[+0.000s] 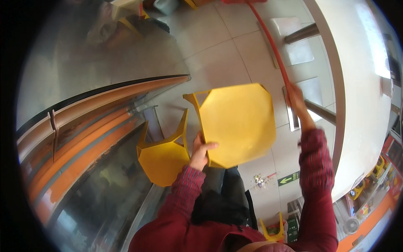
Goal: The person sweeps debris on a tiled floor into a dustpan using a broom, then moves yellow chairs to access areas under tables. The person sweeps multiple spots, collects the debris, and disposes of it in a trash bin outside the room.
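Observation:
In the head view my left hand (201,151) grips the near left edge of a yellow plastic stool (238,126), thumb on top of its seat. My right hand (296,98) is closed around the long red handle (273,44) of a tool whose red head (244,1) lies at the top edge, partly cut off; it looks like a broom. A second yellow stool (164,160) is just left of my left hand, its legs pointing away from me. A small pile of litter (260,180) lies on the tiled floor, to the right of my legs.
A long white table (355,104) on metal posts runs down the right side, above pale square bases. At the left are a grey tabletop (104,60) and an orange-trimmed glass front (104,189). Another yellow stool (274,233) and a green box (292,229) stand at the bottom.

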`<state>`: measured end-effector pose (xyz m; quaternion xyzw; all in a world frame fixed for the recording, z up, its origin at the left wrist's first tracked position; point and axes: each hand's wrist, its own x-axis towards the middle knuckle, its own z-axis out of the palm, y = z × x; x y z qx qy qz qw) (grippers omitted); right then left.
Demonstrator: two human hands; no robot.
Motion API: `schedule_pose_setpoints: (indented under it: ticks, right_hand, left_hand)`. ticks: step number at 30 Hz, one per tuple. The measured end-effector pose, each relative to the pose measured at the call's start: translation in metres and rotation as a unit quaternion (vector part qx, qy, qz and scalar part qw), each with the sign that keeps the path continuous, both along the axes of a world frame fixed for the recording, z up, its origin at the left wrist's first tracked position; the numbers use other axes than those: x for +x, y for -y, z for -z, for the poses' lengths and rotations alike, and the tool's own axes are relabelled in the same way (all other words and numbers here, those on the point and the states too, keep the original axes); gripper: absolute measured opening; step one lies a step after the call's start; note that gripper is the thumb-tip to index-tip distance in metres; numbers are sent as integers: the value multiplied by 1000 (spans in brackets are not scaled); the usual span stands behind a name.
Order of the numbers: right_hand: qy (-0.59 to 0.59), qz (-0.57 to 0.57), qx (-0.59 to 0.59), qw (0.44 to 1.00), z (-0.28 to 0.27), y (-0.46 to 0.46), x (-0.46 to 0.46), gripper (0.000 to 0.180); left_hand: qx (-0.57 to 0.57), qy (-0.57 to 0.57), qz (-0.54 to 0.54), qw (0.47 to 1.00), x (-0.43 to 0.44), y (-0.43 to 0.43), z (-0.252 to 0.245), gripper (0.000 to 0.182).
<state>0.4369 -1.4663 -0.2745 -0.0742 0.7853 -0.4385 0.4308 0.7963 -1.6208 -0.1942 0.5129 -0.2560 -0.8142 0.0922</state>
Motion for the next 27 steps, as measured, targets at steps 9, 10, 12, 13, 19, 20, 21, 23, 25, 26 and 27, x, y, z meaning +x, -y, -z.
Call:
schedule_pose_setpoints:
  ticks: [9,10,12,13,19,20,21,23,25,26,27]
  right_hand:
    - [-325,-154,92,929,109,10,29,47]
    - [-323,-128,100,932,106,-35,62,49]
    - [-187,-152,207,948,72,-132,128,48]
    - [-130,-80,181,972,43,-177,169,46]
    - [36,7,288,957,-173,-341,340,40]
    - [52,53,278,958,-198,-350,350,40]
    - [91,91,295,947,-214,-357,349,41]
    - [132,97,274,948,-238,-362,336,44]
    - [130,62,277,950,-221,-347,298,44]
    - [104,46,275,955,-202,-332,272,43]
    - [94,53,295,949,-175,-311,243,43]
  left_hand:
    - [59,15,97,993,66,-5,-78,66]
    - [69,22,100,992,72,-5,-86,65]
    - [94,40,108,989,84,-3,-103,65]
    - [94,33,100,990,88,0,-111,65]
    - [77,45,69,994,109,4,-159,67]
    - [85,44,88,992,110,5,-163,71]
    - [91,43,106,989,113,8,-166,75]
    - [97,38,128,986,115,9,-169,79]
    - [100,28,133,986,115,9,-172,79]
    - [98,35,122,987,115,9,-174,75]
    - [95,41,111,988,114,8,-177,71]
